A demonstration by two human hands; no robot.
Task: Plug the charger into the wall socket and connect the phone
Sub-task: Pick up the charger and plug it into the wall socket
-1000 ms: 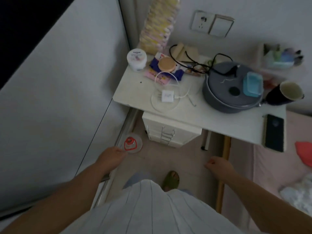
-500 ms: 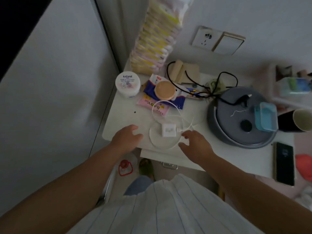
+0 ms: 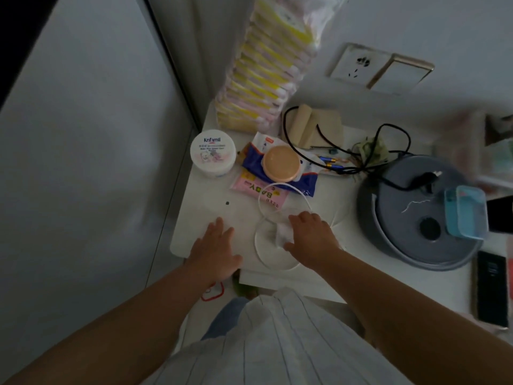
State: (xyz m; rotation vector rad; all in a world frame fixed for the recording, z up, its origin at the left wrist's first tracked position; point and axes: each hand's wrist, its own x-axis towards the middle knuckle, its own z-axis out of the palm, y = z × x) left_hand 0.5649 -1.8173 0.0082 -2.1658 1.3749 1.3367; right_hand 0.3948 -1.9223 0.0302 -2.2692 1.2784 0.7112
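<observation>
A small white charger block [image 3: 283, 234] lies near the front of the white table [image 3: 200, 218], inside loops of its white cable [image 3: 277, 187]. My right hand [image 3: 312, 240] covers most of the block, fingers curled around it. My left hand [image 3: 215, 252] rests flat and empty on the table's front left corner. The white wall socket [image 3: 358, 65] is on the wall behind the table, beside a gold-framed switch [image 3: 402, 75]. A dark phone [image 3: 492, 287] lies at the table's right front edge.
A tall stack of yellow-pink packs [image 3: 266, 65] stands at the back left. A white cream jar [image 3: 213, 155], a peach round compact [image 3: 281, 163], wipes packets, a black cable [image 3: 388, 154] and a grey round appliance [image 3: 416, 218] with a blue box [image 3: 466, 212] crowd the table.
Both hands rose from beside my body to the table. The right hand moved left onto the charger block; the left hand settled flat on the table corner. The camera came closer.
</observation>
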